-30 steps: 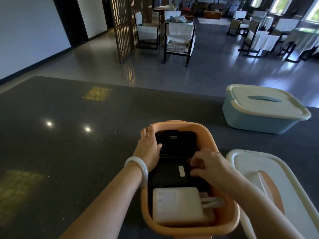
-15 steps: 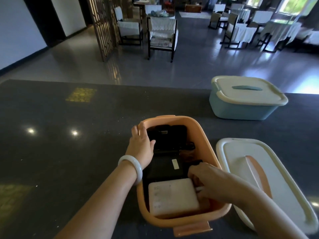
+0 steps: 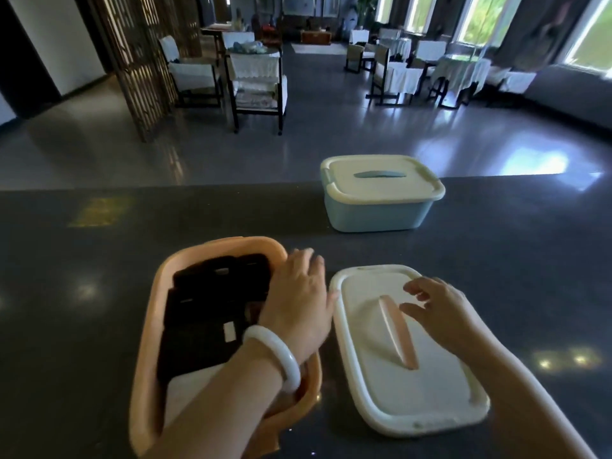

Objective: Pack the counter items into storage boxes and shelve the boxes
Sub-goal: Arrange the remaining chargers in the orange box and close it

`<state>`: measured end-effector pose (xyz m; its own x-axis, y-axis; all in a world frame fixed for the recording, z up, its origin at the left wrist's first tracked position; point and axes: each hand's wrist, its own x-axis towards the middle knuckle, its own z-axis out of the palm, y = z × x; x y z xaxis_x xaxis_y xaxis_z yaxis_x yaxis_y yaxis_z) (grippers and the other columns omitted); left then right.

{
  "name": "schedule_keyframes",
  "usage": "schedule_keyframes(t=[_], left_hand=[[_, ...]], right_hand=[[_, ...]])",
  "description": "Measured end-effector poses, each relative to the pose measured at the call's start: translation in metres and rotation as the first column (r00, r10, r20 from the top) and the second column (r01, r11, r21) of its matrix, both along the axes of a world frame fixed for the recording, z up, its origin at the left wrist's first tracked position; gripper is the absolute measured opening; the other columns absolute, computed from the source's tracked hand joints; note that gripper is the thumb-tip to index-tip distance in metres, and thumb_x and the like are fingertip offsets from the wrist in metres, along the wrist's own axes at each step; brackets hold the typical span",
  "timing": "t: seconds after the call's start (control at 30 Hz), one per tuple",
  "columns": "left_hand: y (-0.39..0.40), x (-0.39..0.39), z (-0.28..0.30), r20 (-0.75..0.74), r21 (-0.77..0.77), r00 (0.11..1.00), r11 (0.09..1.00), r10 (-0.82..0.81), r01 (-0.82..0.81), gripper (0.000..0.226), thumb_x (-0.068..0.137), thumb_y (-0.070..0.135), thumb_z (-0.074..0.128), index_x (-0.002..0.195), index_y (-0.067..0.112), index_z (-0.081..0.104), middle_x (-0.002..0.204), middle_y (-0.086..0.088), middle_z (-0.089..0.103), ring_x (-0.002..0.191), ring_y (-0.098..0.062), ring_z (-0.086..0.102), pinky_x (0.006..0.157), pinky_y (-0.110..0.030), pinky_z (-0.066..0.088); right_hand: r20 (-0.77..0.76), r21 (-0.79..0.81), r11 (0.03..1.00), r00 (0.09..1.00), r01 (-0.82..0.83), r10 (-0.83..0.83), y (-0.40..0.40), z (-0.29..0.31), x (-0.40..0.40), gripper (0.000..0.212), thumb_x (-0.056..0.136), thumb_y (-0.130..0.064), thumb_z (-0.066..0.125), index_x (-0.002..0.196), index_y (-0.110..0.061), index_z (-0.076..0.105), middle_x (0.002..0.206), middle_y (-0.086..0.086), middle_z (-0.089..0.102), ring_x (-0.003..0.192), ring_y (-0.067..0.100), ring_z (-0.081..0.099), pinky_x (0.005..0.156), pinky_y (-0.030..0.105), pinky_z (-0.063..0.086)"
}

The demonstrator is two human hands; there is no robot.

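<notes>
Head view: we're looking down at a dark counter, with polished floor and chairs beyond its far edge.
Orange box: sits open near the counter's near edge, with dark flat items packed inside and a pale block at the near end.
Left hand: reaches across the box, palm over the right rim, fingers relaxed and extended past it; grips nothing that I can see. White bangle on the wrist.
Lid: white with an orange handle strip, lying flat just beside the box on its right.
Right hand: hovers above the lid, fingers spread and loosely bent, holding nothing.
Blue box: lidded, by the far edge, well apart from the hands.
Open room: bare counter stretches left of the orange box and between lid and blue box.
</notes>
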<state>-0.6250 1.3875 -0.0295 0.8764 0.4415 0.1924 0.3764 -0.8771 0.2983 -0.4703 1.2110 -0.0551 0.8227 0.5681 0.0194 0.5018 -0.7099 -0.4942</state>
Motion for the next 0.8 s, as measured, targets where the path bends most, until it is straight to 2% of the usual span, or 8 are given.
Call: schedule_keyframes(t=[0.07,0.13,0.27,0.37,0.5,0.67,0.73,0.8], left_hand=[[-0.045,0.026,-0.011,-0.019,-0.103,0.996,0.991,-0.088,0.085,0.062,0.097,0.043,0.046,0.150,0.016,0.027,0.155,-0.003,0.025,0.142,-0.021,0.026,0.117,-0.037,0.025],[-0.078,0.047,-0.029,-0.125,-0.167,0.986,0.982,-0.112,0.090,0.064,0.098,0.042,0.047,0.151,0.015,0.024,0.154,-0.005,0.026,0.139,-0.022,0.030,0.113,-0.037,0.027],[-0.094,0.069,-0.067,-0.443,-0.107,0.892,0.983,0.086,-0.149,0.070,0.099,0.038,0.042,0.152,0.007,0.008,0.152,-0.018,0.023,0.137,-0.033,0.028,0.113,-0.042,0.027],[-0.089,0.070,-0.085,-0.532,-0.058,0.811,0.945,0.243,-0.322,0.074,0.099,0.041,0.041,0.152,0.006,0.003,0.152,-0.024,0.022,0.138,-0.037,0.026,0.114,-0.044,0.025],[-0.087,0.069,-0.100,-0.515,-0.130,0.819,0.922,0.252,-0.365,0.081,0.096,0.045,0.045,0.152,0.010,-0.001,0.148,-0.017,0.032,0.132,-0.033,0.032,0.111,-0.043,0.026],[-0.090,0.068,-0.092,-0.357,-0.398,0.886,0.810,0.297,-0.431,0.078,0.094,0.039,0.053,0.152,0.017,0.006,0.152,-0.008,0.029,0.136,-0.030,0.029,0.112,-0.042,0.028],[-0.090,0.066,-0.078,-0.262,-0.505,0.915,0.764,0.306,-0.400,0.076,0.094,0.034,0.055,0.152,0.018,0.007,0.153,-0.006,0.025,0.138,-0.030,0.028,0.112,-0.041,0.030],[-0.090,0.065,-0.059,-0.151,-0.523,0.943,0.786,0.297,-0.331,0.076,0.095,0.030,0.055,0.152,0.020,0.007,0.155,-0.003,0.020,0.138,-0.028,0.026,0.111,-0.039,0.030]], right_hand=[[-0.003,-0.116,0.991,0.998,0.064,-0.065,-0.027,-0.019,0.026,0.040,0.085,-0.029,0.070,0.122,-0.015,0.061,0.116,0.001,0.058,0.107,0.022,0.052,0.090,0.032,0.043],[-0.025,-0.221,0.969,0.993,0.108,-0.116,-0.048,-0.039,0.045,0.048,0.087,-0.036,0.067,0.129,-0.016,0.056,0.122,0.004,0.053,0.116,0.026,0.046,0.095,0.034,0.038],[-0.078,-0.319,0.938,0.983,0.134,-0.167,-0.070,-0.070,0.067,0.053,0.087,-0.046,0.062,0.129,-0.017,0.052,0.127,0.006,0.043,0.121,0.030,0.037,0.100,0.035,0.033],[-0.124,-0.361,0.928,0.981,0.093,-0.146,-0.074,-0.084,0.072,0.046,0.087,-0.049,0.059,0.119,-0.016,0.056,0.121,0.006,0.041,0.119,0.031,0.035,0.099,0.035,0.032],[-0.197,-0.251,0.964,0.970,0.091,-0.143,-0.075,-0.095,0.070,0.042,0.084,-0.042,0.063,0.119,-0.019,0.057,0.106,-0.001,0.031,0.115,0.028,0.035,0.094,0.034,0.034],[-0.301,-0.037,0.977,0.930,0.208,-0.210,-0.073,-0.098,0.070,0.036,0.080,-0.030,0.068,0.115,-0.020,0.063,0.107,0.001,0.046,0.107,0.027,0.047,0.087,0.033,0.043],[-0.302,0.027,0.970,0.927,0.243,-0.224,-0.072,-0.095,0.071,0.028,0.080,-0.028,0.068,0.108,-0.022,0.067,0.102,-0.001,0.059,0.091,0.021,0.056,0.073,0.030,0.047],[-0.280,0.134,0.943,0.925,0.303,-0.257,-0.070,-0.084,0.070,0.019,0.082,-0.025,0.067,0.101,-0.026,0.068,0.086,-0.008,0.064,0.074,0.008,0.056,0.059,0.025,0.043]])
